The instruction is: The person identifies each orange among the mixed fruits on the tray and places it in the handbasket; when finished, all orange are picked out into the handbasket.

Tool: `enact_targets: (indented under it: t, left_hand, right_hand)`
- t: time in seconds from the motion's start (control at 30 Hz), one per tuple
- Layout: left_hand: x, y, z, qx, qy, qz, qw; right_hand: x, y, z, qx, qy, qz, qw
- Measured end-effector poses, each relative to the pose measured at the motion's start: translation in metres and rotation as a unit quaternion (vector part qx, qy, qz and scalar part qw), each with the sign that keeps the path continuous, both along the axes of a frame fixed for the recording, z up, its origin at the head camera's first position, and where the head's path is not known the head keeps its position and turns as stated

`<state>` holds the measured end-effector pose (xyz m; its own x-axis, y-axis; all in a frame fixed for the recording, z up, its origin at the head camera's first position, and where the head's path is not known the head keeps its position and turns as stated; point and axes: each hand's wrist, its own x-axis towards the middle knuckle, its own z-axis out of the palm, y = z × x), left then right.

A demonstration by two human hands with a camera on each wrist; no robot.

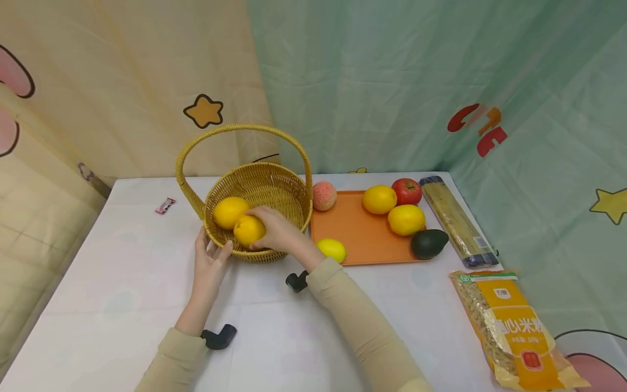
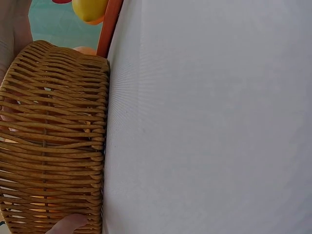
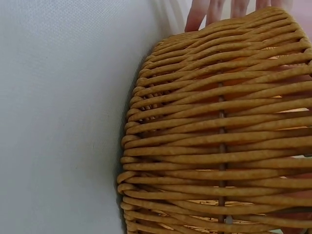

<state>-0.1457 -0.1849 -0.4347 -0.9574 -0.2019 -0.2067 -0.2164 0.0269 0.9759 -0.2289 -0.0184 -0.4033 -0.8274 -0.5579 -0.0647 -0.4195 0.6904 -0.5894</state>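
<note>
A wicker basket [image 1: 274, 190] with a tall handle stands on the white table. Inside it at the left lies one yellow fruit [image 1: 230, 212]. My right hand [image 1: 276, 231] reaches over the front rim and grips a second yellow fruit [image 1: 249, 230] beside the first. My left hand [image 1: 210, 264] rests against the basket's front left side, fingers and thumb spread on the wall. In the left wrist view the basket's weave [image 2: 53, 136] fills the left, with a thumb tip [image 2: 70, 223] on it. The right wrist view shows the basket's side [image 3: 219, 131] and fingers [image 3: 214, 10] at its far side.
Right of the basket, an orange tray [image 1: 357, 234] bears several fruits, including a red one [image 1: 407, 191] and a dark green one [image 1: 428, 243]. A peach [image 1: 324, 195] sits at its left corner. Farther right lie a noodle pack [image 1: 458, 220] and a yellow bag [image 1: 519, 332]. A small wrapper [image 1: 165, 205] lies left.
</note>
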Motion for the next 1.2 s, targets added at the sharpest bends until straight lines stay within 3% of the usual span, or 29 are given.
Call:
enact_targets:
  t: [0.27, 0.43, 0.6, 0.87, 1.07, 1.2]
  left_hand:
    - [0.000, 0.000, 0.000, -0.010, 0.000, -0.001, 0.9999]
    - [0.000, 0.000, -0.001, -0.015, 0.001, 0.002, 0.9999]
    - [-0.001, -0.001, -0.001, -0.013, 0.002, 0.002, 0.9999]
    - [0.000, -0.002, -0.001, -0.010, 0.000, 0.000, 1.0000]
    - [-0.001, 0.000, -0.001, -0.012, 0.001, 0.000, 0.9999]
    - [0.000, 0.000, -0.001, -0.009, -0.001, 0.002, 1.0000]
  right_hand:
    - [0.001, 0.010, 0.004, -0.014, -0.008, -0.018, 0.9997]
    - [0.003, 0.027, 0.016, -0.075, 0.013, -0.023, 0.9968]
    - [0.009, 0.053, 0.029, -0.167, 0.021, -0.046, 0.9847]
    - [0.020, 0.104, 0.038, -0.261, 0.020, -0.102, 0.9598]
    - [0.027, 0.156, 0.038, -0.262, 0.048, -0.161, 0.9504]
    - [0.030, 0.193, 0.033, -0.242, 0.041, -0.211, 0.9463]
